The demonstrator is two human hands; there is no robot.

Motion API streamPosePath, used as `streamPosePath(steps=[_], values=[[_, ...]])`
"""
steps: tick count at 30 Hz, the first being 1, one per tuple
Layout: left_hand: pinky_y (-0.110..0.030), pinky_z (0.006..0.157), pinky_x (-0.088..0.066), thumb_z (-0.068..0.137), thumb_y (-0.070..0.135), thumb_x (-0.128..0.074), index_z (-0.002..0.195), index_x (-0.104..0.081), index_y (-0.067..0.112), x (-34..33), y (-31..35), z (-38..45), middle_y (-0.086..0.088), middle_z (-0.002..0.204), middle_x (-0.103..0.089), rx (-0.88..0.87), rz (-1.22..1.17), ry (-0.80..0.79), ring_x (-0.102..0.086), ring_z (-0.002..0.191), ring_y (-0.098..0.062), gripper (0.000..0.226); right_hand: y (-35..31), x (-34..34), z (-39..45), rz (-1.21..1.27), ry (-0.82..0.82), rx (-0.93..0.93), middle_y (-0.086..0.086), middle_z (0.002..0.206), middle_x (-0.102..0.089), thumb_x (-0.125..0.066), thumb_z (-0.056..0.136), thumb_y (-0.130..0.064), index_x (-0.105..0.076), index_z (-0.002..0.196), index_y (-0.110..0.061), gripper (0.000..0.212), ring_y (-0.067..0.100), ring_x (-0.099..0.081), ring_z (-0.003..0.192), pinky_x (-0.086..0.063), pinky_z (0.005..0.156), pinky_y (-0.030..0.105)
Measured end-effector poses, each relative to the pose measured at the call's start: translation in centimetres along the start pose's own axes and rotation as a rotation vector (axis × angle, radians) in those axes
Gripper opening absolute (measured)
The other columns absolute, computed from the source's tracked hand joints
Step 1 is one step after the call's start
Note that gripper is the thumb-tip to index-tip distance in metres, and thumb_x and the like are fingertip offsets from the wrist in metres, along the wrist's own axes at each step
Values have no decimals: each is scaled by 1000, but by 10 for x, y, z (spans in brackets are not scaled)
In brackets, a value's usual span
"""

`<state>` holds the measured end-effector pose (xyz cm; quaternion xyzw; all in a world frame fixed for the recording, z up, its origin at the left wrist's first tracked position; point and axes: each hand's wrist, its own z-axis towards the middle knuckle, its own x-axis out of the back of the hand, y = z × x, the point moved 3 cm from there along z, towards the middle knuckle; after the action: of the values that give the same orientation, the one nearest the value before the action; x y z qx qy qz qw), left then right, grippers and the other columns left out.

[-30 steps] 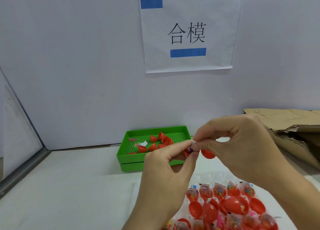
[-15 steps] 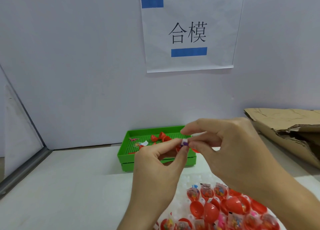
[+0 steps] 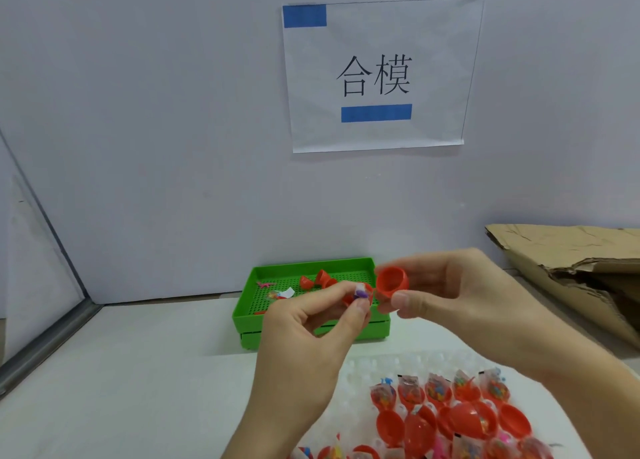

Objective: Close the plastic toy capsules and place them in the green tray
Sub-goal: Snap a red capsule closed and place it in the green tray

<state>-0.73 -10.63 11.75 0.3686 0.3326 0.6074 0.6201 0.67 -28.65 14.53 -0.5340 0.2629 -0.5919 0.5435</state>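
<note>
- A moment ago my two hands were pressed together around the capsule; now they are apart, and the two halves are separated again.
- My right hand (image 3: 460, 292) holds the empty red half (image 3: 391, 280) between thumb and fingers, with its hollow side turned toward me, above the right end of the green tray (image 3: 249, 306).
- My left hand (image 3: 311, 323) pinches the other red half (image 3: 363, 294) with the small purple and white toy (image 3: 360, 290) at the fingertips; this grip is closed around it.
- The halves are just beside each other but not joined. I think the first try to close did not succeed, maybe because the toy stands out over the rim.
- So this capsule is not closed yet and cannot go into the tray; I judge I must push the toy deeper and then bring the halves together straight.
- In the tray a few red pieces (image 3: 320, 278) lie already, with a small packet; whether they are closed I cannot tell.
- Many open capsules (image 3: 450, 420) with toy packets wait on the tabletop (image 3: 138, 372) near me, so most of the work remains.
</note>
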Motion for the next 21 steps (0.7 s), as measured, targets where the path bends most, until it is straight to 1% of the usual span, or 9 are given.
streamPosePath(steps=[2, 4, 5, 7, 9, 12, 15, 18, 21], values=[[-33, 85, -59, 73, 35, -72, 92, -78, 39, 1, -2, 0, 8, 87, -78, 11, 60, -8, -75, 87, -13, 20, -1, -1, 1, -66, 11, 31, -10, 93, -78, -76, 79, -28, -75, 100, -39, 24, 5, -73, 89, -54, 86, 31], [-33, 85, -59, 73, 35, -73, 89, -79, 36, 1, -3, 0, 9, 85, -78, 29, 100, -26, -74, 86, -11, 17, -2, -2, 0, -186, 6, 70, -17, 91, -76, -75, 85, -13, -71, 100, -46, 36, 0, -71, 89, -55, 85, 26], [-30, 83, -59, 76, 31, -75, 85, -80, 35, 0, -4, 0, 11, 85, -77, 40, 120, -35, -74, 85, -9, 11, -3, -3, -1, -270, 8, 84, -21, 90, -74, -74, 86, -10, -70, 102, -48, 41, -2, -69, 89, -55, 84, 23], [-18, 78, -57, 81, 22, -77, 83, -79, 36, 0, -4, -1, 16, 83, -77, 39, 185, -40, -73, 82, -3, 15, -9, -6, -3, -467, 25, 133, -25, 88, -70, -73, 88, -10, -70, 109, -46, 42, -3, -66, 87, -53, 81, 20], [-9, 71, -53, 83, 20, -76, 89, -78, 35, -1, -2, -2, 20, 82, -76, 24, 258, -41, -72, 80, 2, 16, -13, -11, -3, -647, 15, 190, -18, 89, -66, -72, 88, -12, -71, 114, -40, 39, 2, -63, 86, -53, 81, 24], [-6, 65, -50, 87, 19, -73, 87, -77, 39, -2, 5, -2, 21, 78, -74, -44, 373, -49, -70, 77, 1, 20, -16, -19, -4, -741, 5, 232, -11, 96, -62, -70, 90, -16, -71, 113, -33, 29, 4, -57, 85, -51, 80, 32], [-10, 64, -51, 88, 17, -71, 85, -78, 33, -3, 10, -2, 19, 75, -72, -137, 494, -43, -68, 75, -2, 18, -15, -23, -4, -747, 10, 238, -12, 96, -59, -67, 92, -18, -69, 114, -32, 26, 4, -55, 87, -50, 79, 32], [-26, 68, -56, 86, 23, -63, 88, -76, 24, -5, 12, -3, 14, 77, -70, -197, 561, -46, -67, 76, -8, 13, -15, -25, -4, -761, -2, 244, -12, 94, -59, -67, 92, -18, -71, 113, -30, 24, 5, -55, 85, -48, 77, 30], [-28, 69, -57, 84, 25, -65, 96, -71, 31, -7, 15, -3, 17, 80, -67, -233, 563, -9, -66, 77, -6, 14, -16, -22, -4, -723, 38, 265, -14, 89, -60, -68, 91, -13, -72, 114, -32, 30, 4, -56, 83, -48, 75, 26]])
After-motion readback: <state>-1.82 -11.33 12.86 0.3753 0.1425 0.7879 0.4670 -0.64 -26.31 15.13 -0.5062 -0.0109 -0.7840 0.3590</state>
